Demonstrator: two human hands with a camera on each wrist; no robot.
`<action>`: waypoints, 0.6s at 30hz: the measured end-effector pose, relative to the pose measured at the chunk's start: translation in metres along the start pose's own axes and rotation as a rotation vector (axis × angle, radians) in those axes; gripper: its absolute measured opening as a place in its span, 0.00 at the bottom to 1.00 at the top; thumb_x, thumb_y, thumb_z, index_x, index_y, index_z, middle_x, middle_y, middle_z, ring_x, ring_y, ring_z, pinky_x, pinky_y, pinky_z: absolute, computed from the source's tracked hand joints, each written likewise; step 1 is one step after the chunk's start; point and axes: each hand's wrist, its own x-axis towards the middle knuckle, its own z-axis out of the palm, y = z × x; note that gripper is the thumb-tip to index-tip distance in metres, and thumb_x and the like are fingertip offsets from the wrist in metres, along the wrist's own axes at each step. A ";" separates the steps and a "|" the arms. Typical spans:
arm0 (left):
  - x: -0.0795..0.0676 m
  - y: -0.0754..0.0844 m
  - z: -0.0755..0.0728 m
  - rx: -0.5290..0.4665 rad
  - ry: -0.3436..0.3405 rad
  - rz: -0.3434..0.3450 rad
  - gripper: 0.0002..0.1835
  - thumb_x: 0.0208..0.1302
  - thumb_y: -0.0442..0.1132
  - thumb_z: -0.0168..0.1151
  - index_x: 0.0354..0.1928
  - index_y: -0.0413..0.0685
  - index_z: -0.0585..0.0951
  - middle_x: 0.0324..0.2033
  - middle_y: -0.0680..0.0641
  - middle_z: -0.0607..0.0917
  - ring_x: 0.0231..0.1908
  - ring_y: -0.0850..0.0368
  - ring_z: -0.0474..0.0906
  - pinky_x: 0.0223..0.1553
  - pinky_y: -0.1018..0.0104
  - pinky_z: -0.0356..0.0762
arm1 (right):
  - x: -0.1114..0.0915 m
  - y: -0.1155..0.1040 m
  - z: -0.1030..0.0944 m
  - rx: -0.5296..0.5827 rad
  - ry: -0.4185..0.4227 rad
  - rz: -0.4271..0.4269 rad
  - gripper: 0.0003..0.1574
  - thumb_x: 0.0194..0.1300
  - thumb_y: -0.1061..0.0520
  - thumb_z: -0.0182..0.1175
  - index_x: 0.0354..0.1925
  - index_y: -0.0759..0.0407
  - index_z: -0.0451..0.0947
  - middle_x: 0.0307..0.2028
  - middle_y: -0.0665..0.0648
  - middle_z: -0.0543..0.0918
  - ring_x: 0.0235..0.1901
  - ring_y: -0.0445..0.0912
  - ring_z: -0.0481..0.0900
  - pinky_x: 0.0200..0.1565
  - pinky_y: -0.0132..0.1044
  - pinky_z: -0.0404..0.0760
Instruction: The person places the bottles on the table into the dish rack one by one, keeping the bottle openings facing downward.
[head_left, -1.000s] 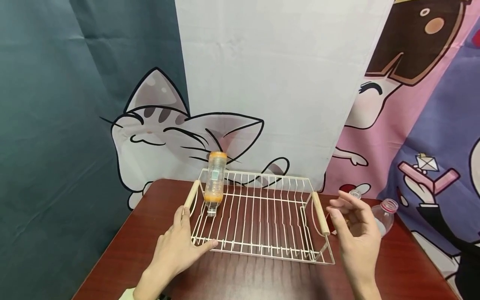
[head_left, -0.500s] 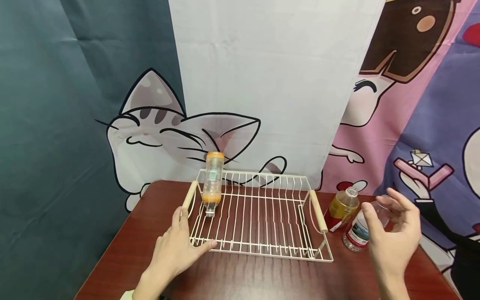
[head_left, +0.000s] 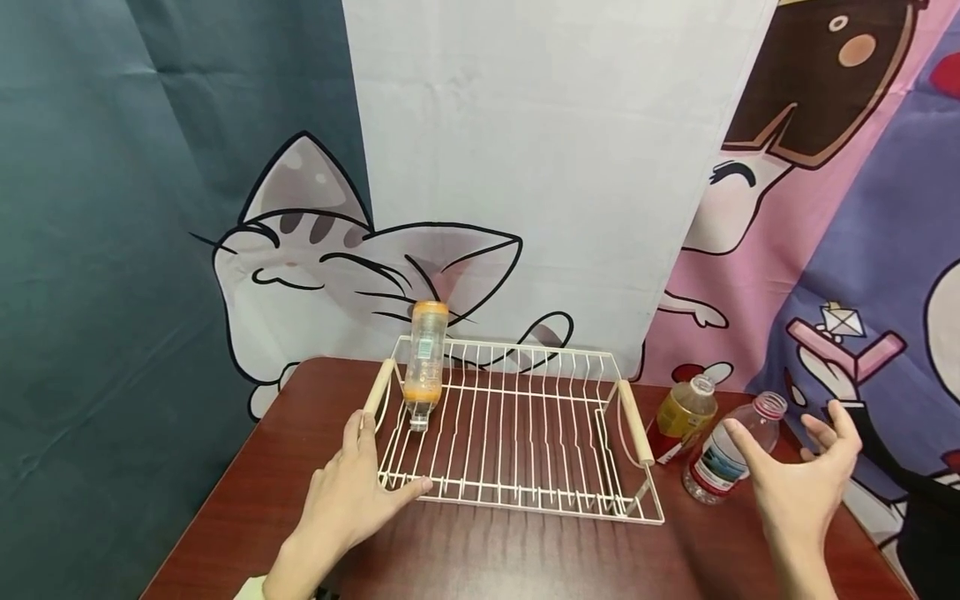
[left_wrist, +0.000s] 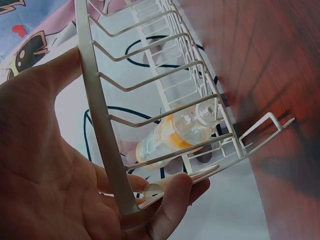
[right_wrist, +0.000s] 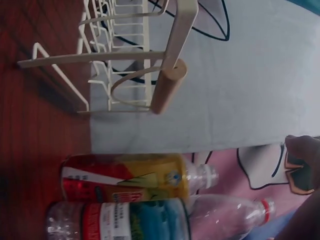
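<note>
1. My left grip rests on the near left corner of the white wire rack. The thumb lies along the end by the wooden handle, and one finger reaches along the front rail. The fingers lie nearly straight.
2. In the left wrist view the rack's corner wire crosses my palm, and a fingertip curls up against the lower bar.
3. Just beyond that grip an orange-tinted bottle stands neck down in the rack's left slots. It has a small label, but its print is too small to read.
4. My right grip is wide open and holds nothing, with its fingers spread above the desk.
5. Just left of that grip a clear bottle with a red and blue label leans on the desk, uncapped, a red ring at its neck.
6. Beyond it, touching, lies a yellow and red labelled bottle, also uncapped. Neither label's writing is legible in the right wrist view.
7. Both bottles sit just beside the rack's right wooden handle.
</note>
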 end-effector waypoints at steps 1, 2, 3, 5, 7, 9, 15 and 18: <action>0.000 0.000 0.000 0.001 -0.002 0.000 0.75 0.53 0.80 0.77 0.83 0.27 0.59 0.81 0.34 0.61 0.49 0.33 0.88 0.37 0.35 0.85 | 0.001 0.003 -0.001 -0.019 -0.017 0.020 0.69 0.57 0.54 0.85 0.86 0.35 0.58 0.61 0.35 0.68 0.65 0.35 0.66 0.69 0.30 0.62; 0.000 0.000 0.000 0.001 -0.004 0.000 0.75 0.53 0.80 0.77 0.83 0.27 0.59 0.81 0.34 0.60 0.49 0.32 0.88 0.38 0.35 0.85 | 0.002 0.006 -0.002 -0.035 -0.035 0.042 0.69 0.58 0.53 0.85 0.86 0.34 0.56 0.63 0.38 0.68 0.66 0.36 0.66 0.69 0.30 0.62; 0.000 0.000 0.000 0.001 -0.006 0.001 0.74 0.53 0.79 0.77 0.82 0.27 0.59 0.81 0.34 0.60 0.50 0.32 0.88 0.38 0.35 0.85 | 0.003 0.009 -0.002 -0.044 -0.051 0.062 0.70 0.59 0.53 0.85 0.87 0.35 0.55 0.64 0.39 0.68 0.66 0.38 0.66 0.70 0.30 0.62; 0.000 0.000 -0.001 0.003 -0.008 0.000 0.74 0.54 0.79 0.77 0.83 0.27 0.59 0.82 0.34 0.60 0.50 0.32 0.88 0.38 0.35 0.85 | 0.006 0.013 -0.001 -0.061 -0.082 0.099 0.71 0.60 0.52 0.85 0.88 0.34 0.53 0.66 0.45 0.69 0.67 0.42 0.66 0.71 0.31 0.62; 0.000 -0.001 -0.001 0.005 -0.007 0.001 0.74 0.53 0.79 0.77 0.83 0.27 0.59 0.82 0.34 0.60 0.50 0.32 0.88 0.38 0.35 0.85 | 0.008 0.019 -0.001 -0.078 -0.108 0.132 0.72 0.61 0.52 0.84 0.89 0.34 0.51 0.70 0.52 0.69 0.70 0.46 0.65 0.73 0.32 0.60; 0.000 -0.001 0.000 0.005 -0.004 0.004 0.74 0.53 0.80 0.77 0.82 0.27 0.59 0.81 0.34 0.61 0.49 0.33 0.88 0.38 0.35 0.85 | 0.010 0.025 -0.001 -0.085 -0.132 0.151 0.73 0.61 0.52 0.84 0.90 0.35 0.49 0.73 0.57 0.68 0.74 0.51 0.63 0.77 0.37 0.58; -0.001 0.000 0.000 0.005 -0.001 0.001 0.75 0.53 0.80 0.77 0.82 0.27 0.60 0.81 0.33 0.61 0.51 0.32 0.88 0.39 0.34 0.85 | 0.014 0.036 0.001 -0.135 -0.198 0.146 0.77 0.61 0.50 0.84 0.91 0.41 0.44 0.78 0.67 0.64 0.79 0.61 0.59 0.81 0.54 0.52; -0.001 0.001 -0.001 0.003 0.002 0.003 0.74 0.53 0.79 0.77 0.82 0.27 0.60 0.81 0.33 0.61 0.50 0.32 0.88 0.38 0.35 0.85 | 0.016 0.039 0.001 -0.170 -0.218 0.150 0.77 0.63 0.48 0.82 0.91 0.45 0.42 0.77 0.69 0.65 0.77 0.63 0.61 0.80 0.57 0.55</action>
